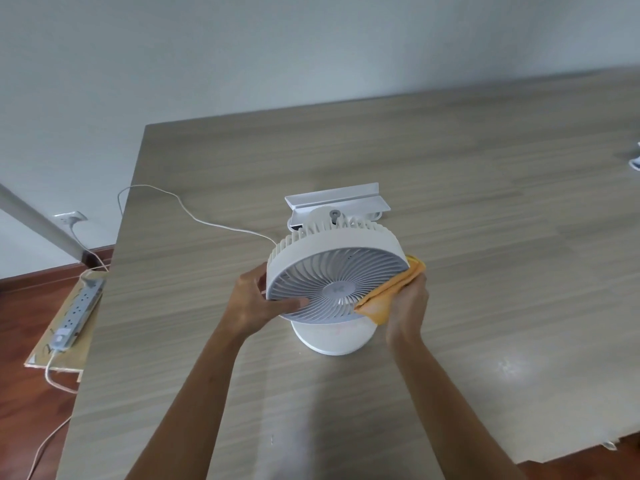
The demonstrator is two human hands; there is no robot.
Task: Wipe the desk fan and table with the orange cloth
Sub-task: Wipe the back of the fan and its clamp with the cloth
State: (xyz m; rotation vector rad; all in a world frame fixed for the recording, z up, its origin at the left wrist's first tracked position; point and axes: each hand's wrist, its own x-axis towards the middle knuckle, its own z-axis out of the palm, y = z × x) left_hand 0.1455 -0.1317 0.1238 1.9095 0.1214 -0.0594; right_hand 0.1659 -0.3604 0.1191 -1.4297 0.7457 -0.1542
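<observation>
A white desk fan [332, 271] stands on a round base in the middle of the grey wood-grain table [485, 237], its head tilted up toward me. My left hand [258, 299] grips the fan head's left rim, thumb lying across the front grille. My right hand [408, 313] holds the folded orange cloth [388, 299] pressed against the lower right edge of the grille. Part of the cloth sticks out behind the fan's right rim.
A white shelf-like bracket [336, 200] lies just behind the fan. The fan's white cable [194, 216] runs left off the table edge. On the floor at left, a power strip [78, 313] rests on a board. A small white object [636, 164] sits at the table's right edge.
</observation>
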